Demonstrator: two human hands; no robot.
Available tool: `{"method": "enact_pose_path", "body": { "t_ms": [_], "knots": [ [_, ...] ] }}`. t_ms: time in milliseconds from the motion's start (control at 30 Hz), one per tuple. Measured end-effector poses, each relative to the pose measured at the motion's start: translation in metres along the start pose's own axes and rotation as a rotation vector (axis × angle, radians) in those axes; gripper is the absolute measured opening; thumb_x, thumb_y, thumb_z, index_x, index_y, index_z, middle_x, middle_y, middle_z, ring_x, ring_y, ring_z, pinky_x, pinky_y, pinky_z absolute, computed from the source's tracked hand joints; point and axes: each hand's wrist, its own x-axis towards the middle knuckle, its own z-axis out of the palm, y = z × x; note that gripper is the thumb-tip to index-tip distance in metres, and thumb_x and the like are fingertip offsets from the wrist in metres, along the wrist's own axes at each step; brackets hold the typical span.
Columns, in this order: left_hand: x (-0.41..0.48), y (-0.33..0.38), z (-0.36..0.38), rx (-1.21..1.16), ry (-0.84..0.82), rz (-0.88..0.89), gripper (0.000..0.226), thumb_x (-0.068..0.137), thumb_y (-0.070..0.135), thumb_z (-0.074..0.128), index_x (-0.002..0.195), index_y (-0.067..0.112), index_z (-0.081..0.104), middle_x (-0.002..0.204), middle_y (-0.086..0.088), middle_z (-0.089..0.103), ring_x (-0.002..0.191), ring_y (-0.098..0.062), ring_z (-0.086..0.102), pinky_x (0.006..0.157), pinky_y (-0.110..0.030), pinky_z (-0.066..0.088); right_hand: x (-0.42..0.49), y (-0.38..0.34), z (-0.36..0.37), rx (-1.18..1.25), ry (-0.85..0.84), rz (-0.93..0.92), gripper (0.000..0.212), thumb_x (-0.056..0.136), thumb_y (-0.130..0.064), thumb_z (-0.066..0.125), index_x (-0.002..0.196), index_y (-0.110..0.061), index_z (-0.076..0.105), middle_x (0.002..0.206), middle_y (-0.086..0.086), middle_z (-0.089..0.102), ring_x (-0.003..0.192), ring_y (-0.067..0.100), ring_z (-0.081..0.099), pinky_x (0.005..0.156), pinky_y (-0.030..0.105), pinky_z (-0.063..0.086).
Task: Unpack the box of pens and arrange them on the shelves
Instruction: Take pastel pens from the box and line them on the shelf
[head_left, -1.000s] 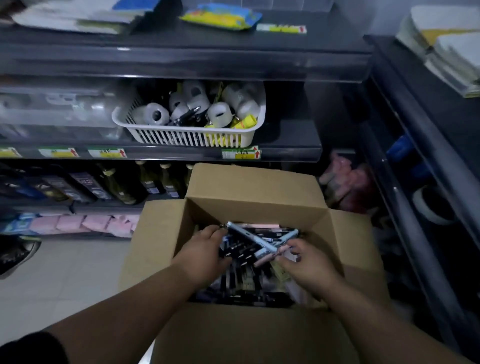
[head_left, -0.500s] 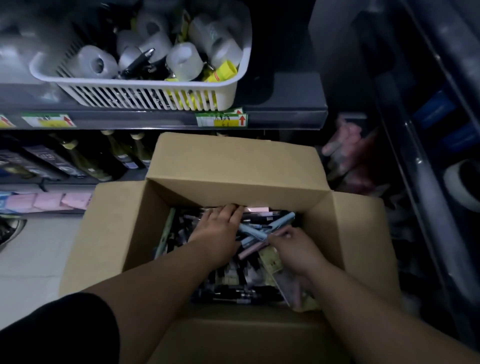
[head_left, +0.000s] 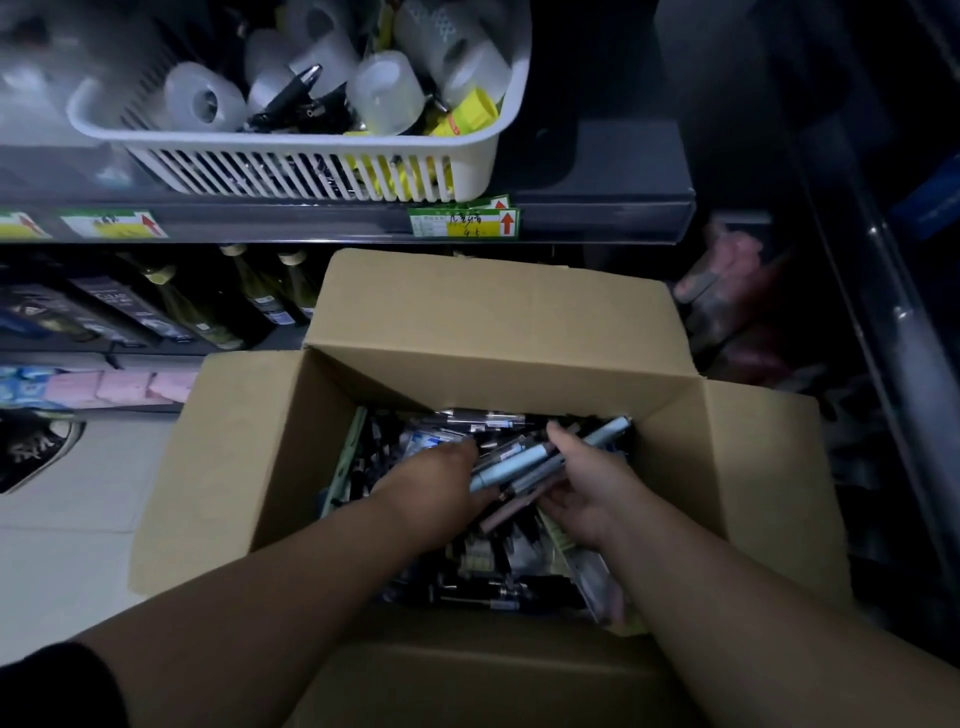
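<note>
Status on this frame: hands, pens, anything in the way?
Right hand grips a few pens. Left hand down in the box, grip hidden. Flaps open, nothing blocking.

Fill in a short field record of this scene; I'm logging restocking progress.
box: cardboard, open, flaps folded out, in front of the shelves
pens: loose heap inside the box
left hand: reaches into the heap; grip hidden
right hand: holds a bundle of blue and pink pens over the heap
basket: white, on the shelf above the box
tape rolls: in the basket
label: green and yellow, on the shelf edge
</note>
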Motion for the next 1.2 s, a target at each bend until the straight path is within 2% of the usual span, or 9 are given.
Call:
{"method": "enact_pose_path", "body": {
  "t_ms": [133,267,467,600,767,867,967,1067,1200],
  "knots": [
    [-0.012,-0.009,-0.007,-0.036,0.036,-0.030,0.037,0.093,0.044,0.051,0.121,0.020,0.049,0.113,-0.006,0.063,0.100,-0.023,0.060,0.070,-0.026,0.040,-0.001,0.002,0.003,0.048,0.064,-0.019,0.016,0.096,-0.010,0.053,0.081,-0.007,0.052,0.076,0.010,0.057,0.065,0.022,0.057,0.067,0.038,0.050],
    [-0.023,-0.013,-0.017,-0.116,0.041,-0.027,0.037,0.094,0.046,0.050,0.120,0.020,0.049,0.105,-0.004,0.062,0.086,-0.019,0.056,0.065,-0.025,0.037,-0.010,0.006,0.004,0.058,0.055,-0.058,0.020,0.094,0.000,0.047,0.076,-0.007,0.049,0.065,0.008,0.049,0.058,0.019,0.051,0.060,0.033,0.043],
    [-0.039,-0.007,-0.037,-0.261,0.102,0.054,0.035,0.092,0.046,0.053,0.118,0.023,0.053,0.100,0.000,0.064,0.083,-0.016,0.061,0.071,-0.030,0.051,-0.050,0.007,0.005,0.088,0.024,-0.133,0.014,0.097,-0.003,0.050,0.083,-0.005,0.052,0.069,0.008,0.050,0.059,0.019,0.052,0.055,0.031,0.047],
    [-0.050,0.001,-0.059,-0.421,0.127,0.083,0.029,0.091,0.043,0.056,0.112,0.022,0.054,0.085,0.006,0.062,0.069,-0.009,0.059,0.056,-0.021,0.044,-0.087,0.006,0.002,0.218,-0.036,-0.210,0.012,0.099,-0.011,0.052,0.089,-0.005,0.054,0.067,0.008,0.053,0.055,0.018,0.053,0.053,0.031,0.049],
    [-0.070,0.022,-0.087,-0.671,0.148,0.144,0.021,0.092,0.041,0.056,0.096,0.020,0.055,0.078,-0.002,0.070,0.060,-0.018,0.062,0.052,-0.026,0.046,-0.138,0.009,-0.015,0.363,-0.132,-0.374,0.015,0.100,-0.023,0.050,0.098,-0.009,0.057,0.065,0.006,0.057,0.050,0.017,0.054,0.046,0.026,0.048],
    [-0.088,0.047,-0.092,-0.897,0.090,0.167,0.029,0.093,0.040,0.055,0.091,0.011,0.055,0.063,-0.001,0.065,0.053,-0.018,0.054,0.052,-0.029,0.042,-0.168,0.017,-0.033,0.418,-0.162,-0.447,0.016,0.100,-0.027,0.050,0.098,-0.012,0.058,0.063,0.005,0.058,0.046,0.014,0.052,0.044,0.024,0.046],
    [-0.110,0.073,-0.092,-0.991,0.003,0.194,0.037,0.090,0.047,0.057,0.090,0.009,0.057,0.063,-0.003,0.063,0.060,-0.021,0.052,0.056,-0.033,0.042,-0.198,0.029,-0.055,0.432,-0.156,-0.520,0.012,0.099,-0.023,0.052,0.095,-0.013,0.054,0.063,0.004,0.059,0.049,0.014,0.051,0.047,0.025,0.046],
    [-0.138,0.102,-0.086,-1.018,-0.062,0.254,0.031,0.091,0.041,0.058,0.088,0.011,0.057,0.065,-0.002,0.059,0.062,-0.019,0.052,0.061,-0.032,0.041,-0.229,0.046,-0.082,0.467,-0.129,-0.597,0.010,0.098,-0.020,0.053,0.098,-0.010,0.054,0.069,0.006,0.063,0.054,0.016,0.055,0.049,0.027,0.048],
    [-0.190,0.149,-0.064,-1.064,-0.189,0.333,0.021,0.093,0.029,0.057,0.094,0.008,0.057,0.067,-0.003,0.058,0.056,-0.013,0.054,0.054,-0.025,0.044,-0.274,0.092,-0.127,0.539,-0.058,-0.666,0.009,0.096,-0.017,0.057,0.099,-0.009,0.058,0.071,0.006,0.066,0.055,0.016,0.058,0.052,0.029,0.049]
  ]
}}
